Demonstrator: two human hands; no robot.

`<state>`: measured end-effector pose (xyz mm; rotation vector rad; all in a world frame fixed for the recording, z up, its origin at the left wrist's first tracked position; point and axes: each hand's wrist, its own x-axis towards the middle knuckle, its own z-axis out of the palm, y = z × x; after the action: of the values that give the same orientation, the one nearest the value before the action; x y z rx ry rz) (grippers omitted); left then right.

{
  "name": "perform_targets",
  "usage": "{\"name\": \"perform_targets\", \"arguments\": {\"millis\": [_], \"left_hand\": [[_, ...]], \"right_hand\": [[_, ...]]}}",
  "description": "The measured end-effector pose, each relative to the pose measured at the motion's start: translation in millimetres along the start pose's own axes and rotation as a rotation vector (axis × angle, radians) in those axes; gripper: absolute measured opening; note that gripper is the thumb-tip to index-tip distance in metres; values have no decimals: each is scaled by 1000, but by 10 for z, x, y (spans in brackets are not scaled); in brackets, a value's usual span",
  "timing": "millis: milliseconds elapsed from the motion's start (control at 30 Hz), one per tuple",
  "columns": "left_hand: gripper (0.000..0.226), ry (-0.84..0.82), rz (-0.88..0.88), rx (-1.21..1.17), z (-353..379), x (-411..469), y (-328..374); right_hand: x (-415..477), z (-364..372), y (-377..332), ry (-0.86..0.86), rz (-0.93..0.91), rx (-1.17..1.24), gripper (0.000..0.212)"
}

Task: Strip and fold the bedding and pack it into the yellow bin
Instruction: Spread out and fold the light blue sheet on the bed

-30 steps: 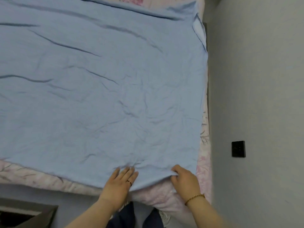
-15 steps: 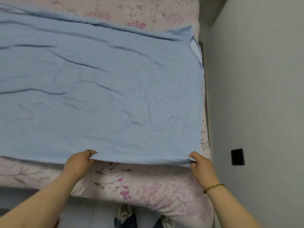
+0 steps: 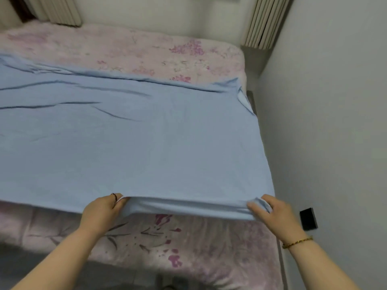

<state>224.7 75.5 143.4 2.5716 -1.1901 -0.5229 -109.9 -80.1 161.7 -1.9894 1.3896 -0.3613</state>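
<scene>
A light blue sheet lies spread over a bed with a pink floral cover. My left hand grips the sheet's near edge, fingers curled under the hem. My right hand pinches the near right corner of the same edge. The near edge is lifted off the bed between both hands, and the floral cover shows beneath it. The yellow bin is not in view.
A grey wall runs close along the bed's right side, with a black wall plate near my right wrist. Ribbed radiators stand at the far wall. Dark floor shows at the bottom left.
My hands have spread apart along the near edge, taken hold of it and lifted it away from the bed's front. More floral cover shows below and beyond the sheet.
</scene>
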Motion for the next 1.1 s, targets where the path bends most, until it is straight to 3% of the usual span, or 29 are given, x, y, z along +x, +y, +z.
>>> {"name": "perform_targets", "arguments": {"millis": [167,467,800,1100], "left_hand": [[38,29,14,-10,-84,-409,76],[40,-51,1,60,1,-1439,146],[49,-105,157,-57,36,-1629,835],[51,-168,87,-174,20,-1423,732]], "right_hand": [[-319,-179,40,-138,-40,-258,49],[-1056,-412,262,-267,-2,-184,50],[-1270,-1005,441,-48,130,-126,52],[-958,-946,388,-144,161,-123,51]]}}
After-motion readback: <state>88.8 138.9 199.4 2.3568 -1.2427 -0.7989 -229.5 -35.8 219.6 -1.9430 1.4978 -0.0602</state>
